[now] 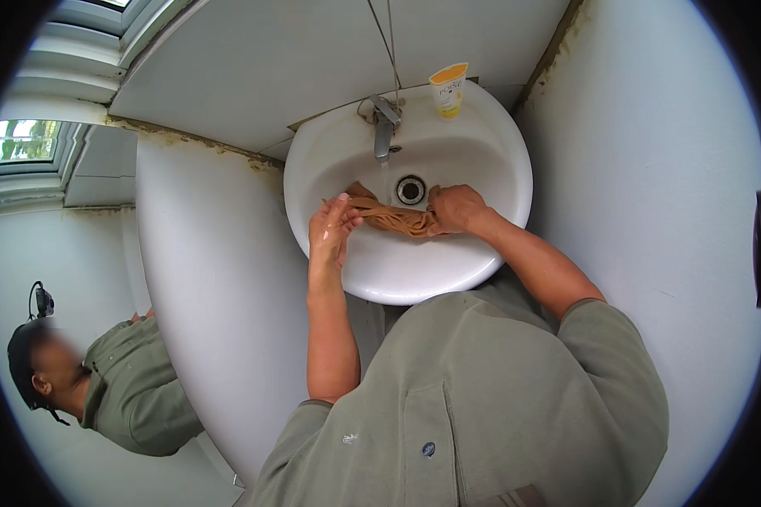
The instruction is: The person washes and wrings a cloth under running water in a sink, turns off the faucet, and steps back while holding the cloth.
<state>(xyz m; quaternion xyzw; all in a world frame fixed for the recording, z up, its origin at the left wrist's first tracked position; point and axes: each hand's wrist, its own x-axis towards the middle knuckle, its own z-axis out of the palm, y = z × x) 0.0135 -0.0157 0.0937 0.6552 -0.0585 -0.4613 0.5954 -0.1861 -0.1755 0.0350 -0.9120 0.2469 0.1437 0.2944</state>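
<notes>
A wet-looking brown cloth (397, 221) stretches, bunched and twisted, across the near part of the white sink (414, 283). At its right end my right hand (455, 209) is closed around it in a fist. My left hand (331, 230) pinches the cloth near its left end, and a white fleck like suds shows on that hand. A loose tip of the cloth sticks up beyond the left fingers. Above the basin, the metal faucet (384, 127) seems to let a thin stream of water fall just past the cloth. The round drain (410, 190) lies open between my hands.
A white and yellow squeeze tube (449, 91) stands on the sink's back rim, right of the faucet. White walls (643, 169) close in on both sides. At the far left, a mirror (59, 279) shows a reflection of a person and a window.
</notes>
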